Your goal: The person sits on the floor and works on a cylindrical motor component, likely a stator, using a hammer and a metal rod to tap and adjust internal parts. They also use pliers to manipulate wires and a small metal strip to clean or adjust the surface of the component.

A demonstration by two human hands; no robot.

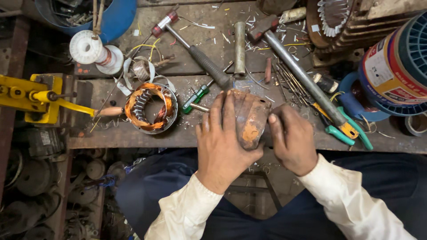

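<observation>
Left hand point(222, 142): fingers point(217, 116) spread flat over the top of a rusty brown curved metal cover point(250, 118), thumb wrapped under its near side; firm hold. Right hand point(292, 140): fingers curled closed, pressed against the right edge of the same cover; whether they pinch a small part there, cannot tell. The cover sits at the near edge of the worn wooden worktop point(133, 135), about mid-length, tilted up toward the camera.

Just left of the left hand: green-handled screwdriver point(195, 98), lying diagonally, its tip hidden behind the fingers. Further left along the near edge: round metal stator ring wound with copper wire point(151, 108), flat on the worktop. At the left end: yellow metal hand-crank winder point(31, 98) with a wooden knob.

Behind the cover: black-gripped hammer with red-and-white head point(191, 46), grey steel rod point(239, 48), and a second long steel-handled hammer point(302, 73) running diagonally to the right. Beside it, teal-handled pliers point(344, 129) near the right hand. Far right corner: large blue spool point(398, 66). Far left: white reel of wire point(95, 51).
</observation>
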